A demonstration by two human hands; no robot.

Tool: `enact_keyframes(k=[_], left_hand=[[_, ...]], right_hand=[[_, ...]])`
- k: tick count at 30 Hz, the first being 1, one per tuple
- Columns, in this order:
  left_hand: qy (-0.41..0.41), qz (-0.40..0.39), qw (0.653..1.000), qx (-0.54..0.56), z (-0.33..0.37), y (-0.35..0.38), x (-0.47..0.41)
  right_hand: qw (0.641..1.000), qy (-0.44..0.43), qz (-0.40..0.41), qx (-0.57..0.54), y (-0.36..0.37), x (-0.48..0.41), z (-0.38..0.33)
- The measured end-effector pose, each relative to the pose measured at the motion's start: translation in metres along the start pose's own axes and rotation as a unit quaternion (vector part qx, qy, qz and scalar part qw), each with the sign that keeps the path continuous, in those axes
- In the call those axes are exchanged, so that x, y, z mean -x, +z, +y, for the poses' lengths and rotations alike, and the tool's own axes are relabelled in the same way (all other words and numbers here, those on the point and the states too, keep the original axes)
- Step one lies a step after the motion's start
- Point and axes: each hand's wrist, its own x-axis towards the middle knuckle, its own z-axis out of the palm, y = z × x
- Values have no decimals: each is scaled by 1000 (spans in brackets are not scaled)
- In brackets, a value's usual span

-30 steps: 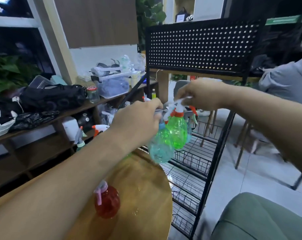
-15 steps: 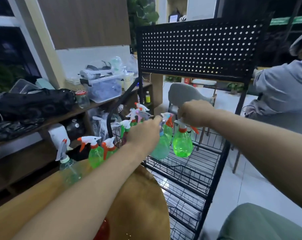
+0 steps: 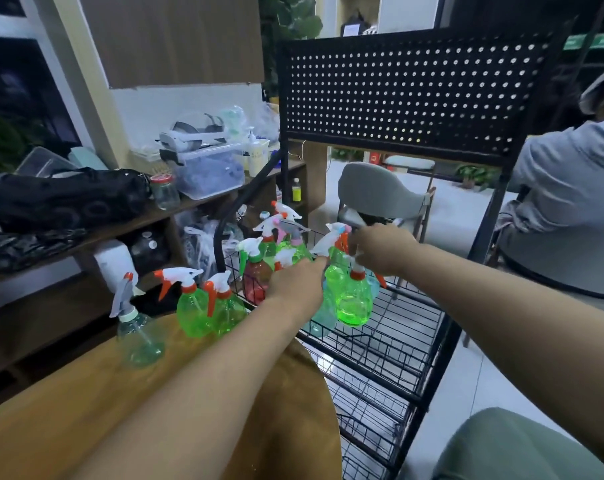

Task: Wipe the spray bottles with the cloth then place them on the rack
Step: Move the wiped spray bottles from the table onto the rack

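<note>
The green spray bottle [image 3: 354,301] hung from the right hand [image 3: 380,249], which gripped its neck under the trigger, just above the top wire shelf of the rack [image 3: 397,98]. Just left of it, the left hand [image 3: 299,282] seemed to grip the teal spray bottle [image 3: 318,318] the same way. Being thin plastic and seemingly empty, both were probably light, a little slippery, and easy to tip on the wires; the neck was the sure hold. A second earlier both bottles were nearer, over the edge of the tabletop [image 3: 86,410].
</note>
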Motion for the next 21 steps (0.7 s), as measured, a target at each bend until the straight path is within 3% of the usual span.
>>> enact_keyframes(k=[3,8,12,21], left_hand=[[-5,-24,1000,-12,2,-14,8],[-15,62,998,-17,-26,-42,37],[-52,78,995,-46,-76,-53,68],[-197,64,971,-118,-197,-73,125]], right_hand=[[1000,4,10,25,-4,7,-6],[998,-39,51,13,-18,13,-29],[993,-88,79,-14,-24,10,-62],[984,-174,20,-9,-8,-7,-167]])
